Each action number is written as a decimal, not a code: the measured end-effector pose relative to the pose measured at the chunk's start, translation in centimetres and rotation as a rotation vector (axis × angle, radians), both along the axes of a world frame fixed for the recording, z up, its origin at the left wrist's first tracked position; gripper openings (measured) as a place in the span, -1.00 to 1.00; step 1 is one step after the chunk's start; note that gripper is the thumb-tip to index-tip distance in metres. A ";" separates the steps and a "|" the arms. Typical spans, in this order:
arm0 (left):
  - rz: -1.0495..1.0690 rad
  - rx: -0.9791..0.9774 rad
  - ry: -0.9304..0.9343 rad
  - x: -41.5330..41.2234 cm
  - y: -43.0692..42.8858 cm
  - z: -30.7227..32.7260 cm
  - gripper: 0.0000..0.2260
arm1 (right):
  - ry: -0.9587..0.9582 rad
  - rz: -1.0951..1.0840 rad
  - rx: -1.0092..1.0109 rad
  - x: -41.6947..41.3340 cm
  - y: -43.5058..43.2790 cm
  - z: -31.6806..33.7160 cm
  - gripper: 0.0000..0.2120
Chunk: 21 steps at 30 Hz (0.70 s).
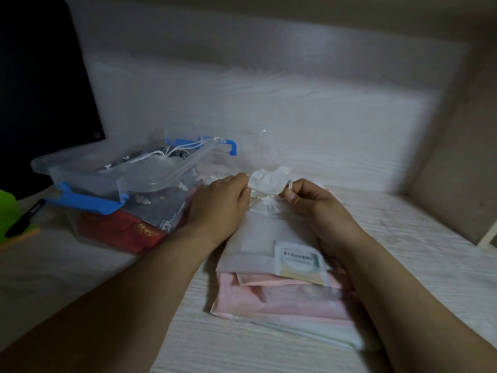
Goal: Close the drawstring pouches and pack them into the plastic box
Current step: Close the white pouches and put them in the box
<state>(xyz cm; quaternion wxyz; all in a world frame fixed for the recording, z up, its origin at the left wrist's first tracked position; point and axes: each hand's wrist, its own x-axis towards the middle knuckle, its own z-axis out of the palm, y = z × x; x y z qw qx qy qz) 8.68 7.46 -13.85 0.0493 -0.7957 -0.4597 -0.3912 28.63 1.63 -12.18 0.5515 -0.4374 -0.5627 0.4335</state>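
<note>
Fingertips of the left hand (220,203) and right hand (309,203) pinch the ribbon drawstring (258,199) at the white organza pouch (258,238) neck between them — pouch atop pink pouches (282,300), clear plastic box (113,179) beside the left knuckles.

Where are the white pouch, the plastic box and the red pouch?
white pouch (258,238): head view, on its sheer front below the gathered neck.
plastic box (88,179): head view, on its clear near rim.
red pouch (118,230): head view, on its red cloth seen through the box wall.
</note>
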 end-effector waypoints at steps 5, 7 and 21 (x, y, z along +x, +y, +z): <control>0.028 -0.088 -0.140 0.3 -0.3 -0.6 -0.77 | -0.188 0.001 0.007 0.3 -0.4 -0.1 -0.89; 0.047 -0.149 -0.217 0.4 -0.1 -0.5 -0.76 | -0.250 0.005 -0.074 0.7 -0.2 -0.4 -0.88; -0.144 -0.665 -0.467 0.7 -8.8 4.0 -0.74 | 0.008 -0.447 0.149 1.5 -0.4 0.0 -0.90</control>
